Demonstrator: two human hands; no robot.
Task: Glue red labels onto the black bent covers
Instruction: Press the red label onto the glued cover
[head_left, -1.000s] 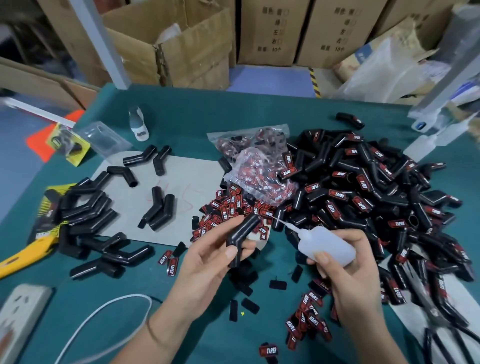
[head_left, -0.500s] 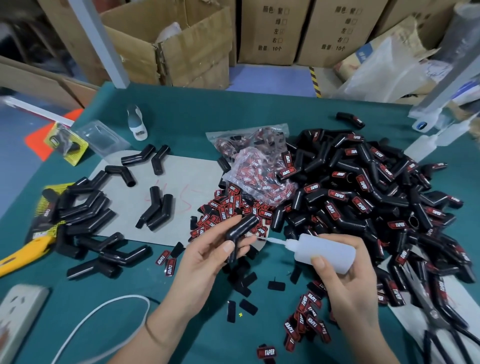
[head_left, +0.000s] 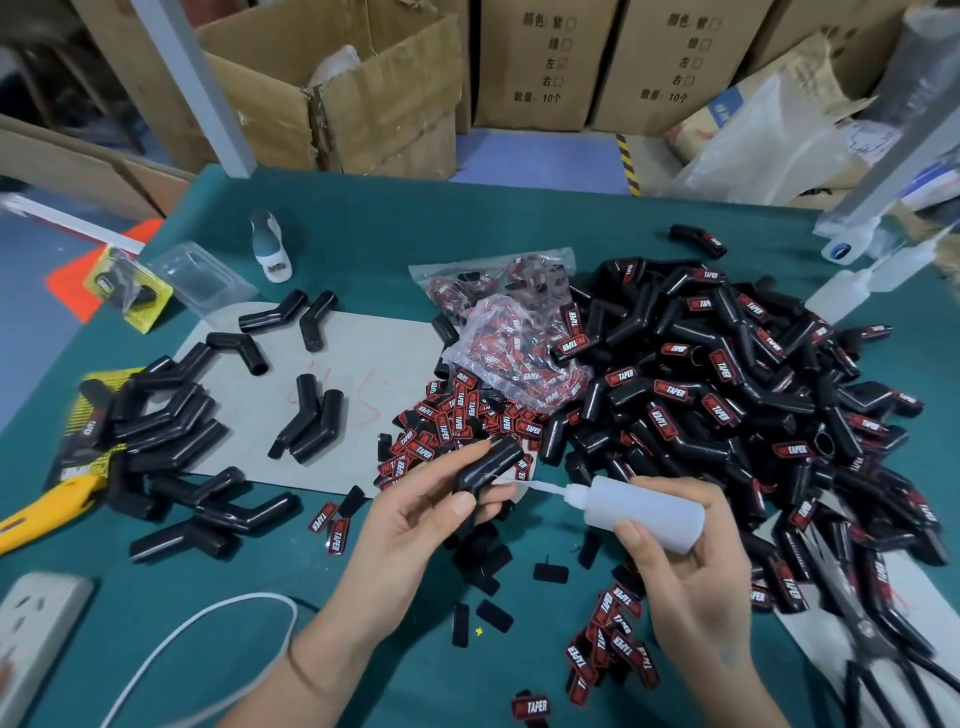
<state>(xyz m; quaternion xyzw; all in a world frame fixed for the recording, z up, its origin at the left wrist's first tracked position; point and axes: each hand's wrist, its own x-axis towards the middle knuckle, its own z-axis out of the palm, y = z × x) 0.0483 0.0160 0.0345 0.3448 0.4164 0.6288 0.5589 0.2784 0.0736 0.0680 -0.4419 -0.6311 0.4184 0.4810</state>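
My left hand holds a plain black bent cover between thumb and fingers, above the green table. My right hand grips a translucent glue bottle lying sideways, its thin nozzle tip touching the cover's side. A scatter of red labels lies just behind the cover, more red labels near my right wrist. Unlabelled black covers are heaped at the left. A big pile of labelled covers fills the right.
A grey cardboard sheet lies mid-table with a few covers on it. A clear bag of labels sits behind the loose ones. Yellow utility knife, power strip and white cable at left; scissors at right. Cardboard boxes stand beyond the table.
The glue bottle has swung from tilted nozzle-up to lying level, and its tip now meets the cover. My left hand has kept the cover almost still.
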